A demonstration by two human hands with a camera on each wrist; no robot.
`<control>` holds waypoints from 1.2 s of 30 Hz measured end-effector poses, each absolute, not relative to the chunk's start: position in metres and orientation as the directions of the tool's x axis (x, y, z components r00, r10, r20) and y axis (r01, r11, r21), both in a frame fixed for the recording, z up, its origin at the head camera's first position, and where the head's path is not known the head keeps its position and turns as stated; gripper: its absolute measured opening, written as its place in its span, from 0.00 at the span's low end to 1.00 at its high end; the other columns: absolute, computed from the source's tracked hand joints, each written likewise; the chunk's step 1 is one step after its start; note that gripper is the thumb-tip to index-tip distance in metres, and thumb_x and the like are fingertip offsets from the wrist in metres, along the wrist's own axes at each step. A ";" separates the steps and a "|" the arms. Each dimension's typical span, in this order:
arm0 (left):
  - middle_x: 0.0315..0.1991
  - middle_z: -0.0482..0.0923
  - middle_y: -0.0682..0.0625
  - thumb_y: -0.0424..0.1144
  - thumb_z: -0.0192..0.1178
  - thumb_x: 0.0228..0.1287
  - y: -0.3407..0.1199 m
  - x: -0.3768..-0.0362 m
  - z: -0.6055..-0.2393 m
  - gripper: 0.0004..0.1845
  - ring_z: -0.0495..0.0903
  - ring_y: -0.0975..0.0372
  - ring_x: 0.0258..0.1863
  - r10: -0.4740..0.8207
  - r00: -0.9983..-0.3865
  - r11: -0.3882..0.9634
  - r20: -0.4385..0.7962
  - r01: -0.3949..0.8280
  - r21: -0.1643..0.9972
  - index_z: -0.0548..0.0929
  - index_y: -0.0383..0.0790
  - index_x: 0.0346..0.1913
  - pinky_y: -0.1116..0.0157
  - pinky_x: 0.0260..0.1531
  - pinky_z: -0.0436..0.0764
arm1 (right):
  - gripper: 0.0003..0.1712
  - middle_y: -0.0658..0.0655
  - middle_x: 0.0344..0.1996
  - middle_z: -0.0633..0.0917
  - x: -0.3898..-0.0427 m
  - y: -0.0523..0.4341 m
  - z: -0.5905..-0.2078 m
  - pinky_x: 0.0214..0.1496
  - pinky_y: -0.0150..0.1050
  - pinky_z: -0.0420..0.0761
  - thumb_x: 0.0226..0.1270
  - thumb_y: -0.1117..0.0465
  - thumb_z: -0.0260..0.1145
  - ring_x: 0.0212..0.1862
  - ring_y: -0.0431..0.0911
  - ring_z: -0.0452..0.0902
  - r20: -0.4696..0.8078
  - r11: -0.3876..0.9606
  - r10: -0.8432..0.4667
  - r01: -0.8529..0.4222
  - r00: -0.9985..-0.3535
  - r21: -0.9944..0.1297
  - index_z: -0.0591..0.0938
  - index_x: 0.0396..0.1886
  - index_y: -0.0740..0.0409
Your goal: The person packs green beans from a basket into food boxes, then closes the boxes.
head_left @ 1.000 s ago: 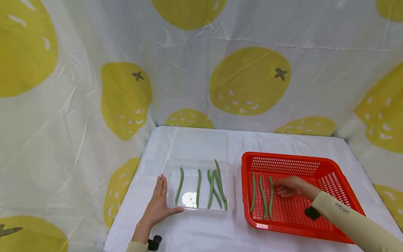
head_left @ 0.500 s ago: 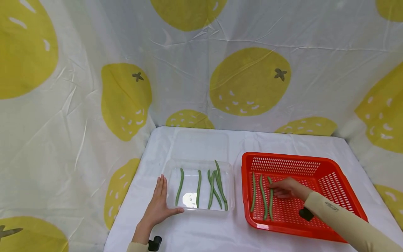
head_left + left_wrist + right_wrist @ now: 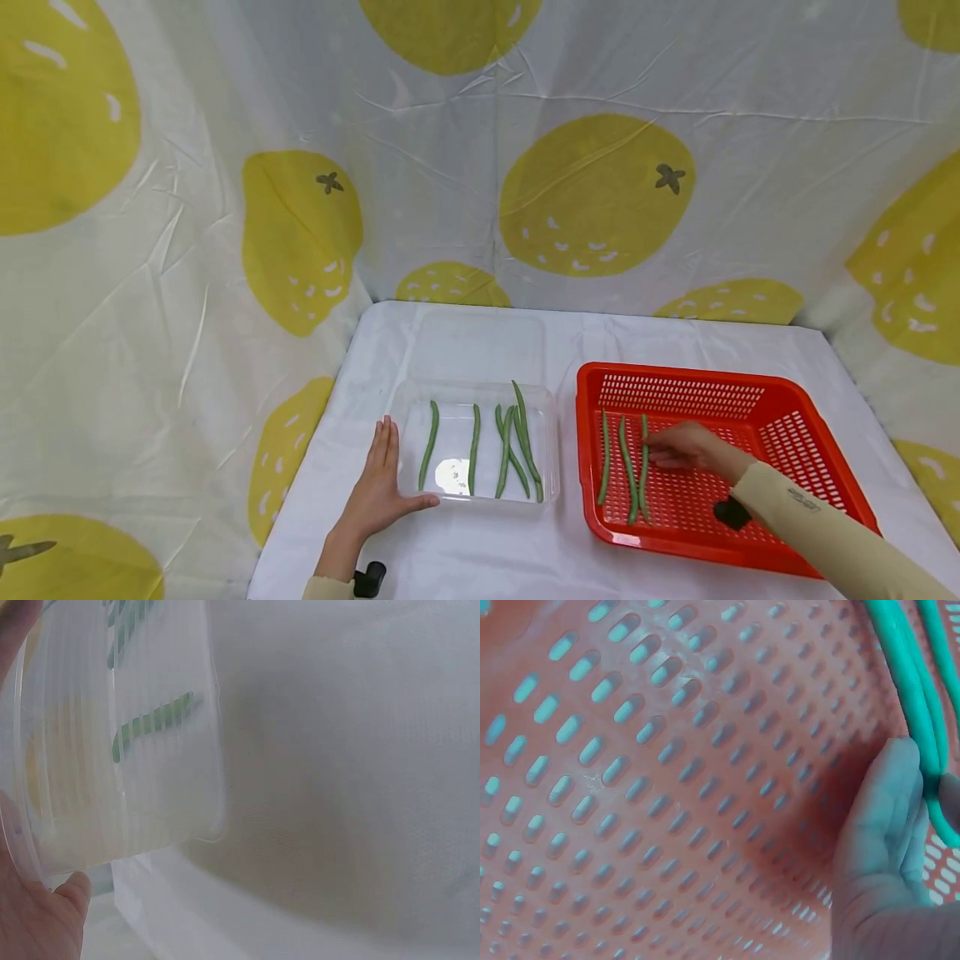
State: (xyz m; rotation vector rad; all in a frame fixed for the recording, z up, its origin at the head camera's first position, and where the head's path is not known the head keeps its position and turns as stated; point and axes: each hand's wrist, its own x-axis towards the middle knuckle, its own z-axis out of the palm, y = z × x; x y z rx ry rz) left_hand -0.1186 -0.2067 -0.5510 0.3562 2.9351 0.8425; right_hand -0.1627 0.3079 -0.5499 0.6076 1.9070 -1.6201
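Inside the perforated red basket [image 3: 780,417], our right hand [image 3: 686,448] pinches a slender bean [image 3: 644,467]; our left hand [image 3: 375,492] rests flat against the clear ribbed tub [image 3: 551,450] beside the basket.

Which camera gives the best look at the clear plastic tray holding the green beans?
The head view: the whole clear plastic tray shows, with five green beans inside and the left hand flat against its left side. The left wrist view shows only a blurred close-up of one corner. The right wrist view shows none of it, only the red perforated basket.
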 end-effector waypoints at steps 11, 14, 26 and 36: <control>0.75 0.30 0.42 0.71 0.69 0.33 -0.207 -0.118 -0.546 0.75 0.31 0.51 0.73 0.247 -0.969 0.818 0.008 0.213 0.534 0.36 0.35 0.75 0.48 0.64 0.55 | 0.15 0.57 0.37 0.85 -0.172 0.316 -0.498 0.51 0.46 0.77 0.75 0.64 0.52 0.39 0.48 0.83 -0.555 -0.063 -0.265 0.589 -0.788 -0.806 0.86 0.38 0.59; 0.75 0.30 0.41 0.75 0.66 0.33 -0.208 -0.118 -0.546 0.76 0.31 0.51 0.73 0.253 -0.967 0.819 0.019 0.225 0.528 0.35 0.36 0.74 0.49 0.65 0.54 | 0.15 0.56 0.37 0.85 -0.178 0.305 -0.480 0.49 0.44 0.79 0.75 0.63 0.52 0.40 0.47 0.83 -0.521 -0.062 -0.310 0.564 -0.795 -0.824 0.86 0.37 0.56; 0.75 0.28 0.43 0.76 0.64 0.33 -0.208 -0.122 -0.554 0.75 0.29 0.53 0.73 0.266 -0.964 0.807 0.026 0.238 0.540 0.37 0.33 0.74 0.50 0.66 0.52 | 0.10 0.59 0.33 0.86 -0.197 0.216 -0.461 0.49 0.48 0.77 0.70 0.64 0.59 0.36 0.49 0.84 -0.495 0.056 -0.387 0.516 -0.777 -0.855 0.85 0.39 0.65; 0.75 0.28 0.43 0.75 0.66 0.33 -0.210 -0.121 -0.552 0.75 0.30 0.53 0.73 0.263 -0.965 0.809 0.021 0.232 0.539 0.37 0.32 0.74 0.50 0.66 0.52 | 0.14 0.63 0.31 0.86 -0.210 0.167 -0.475 0.41 0.45 0.81 0.67 0.63 0.63 0.33 0.50 0.85 -0.548 0.148 -0.316 0.530 -0.775 -0.835 0.82 0.43 0.72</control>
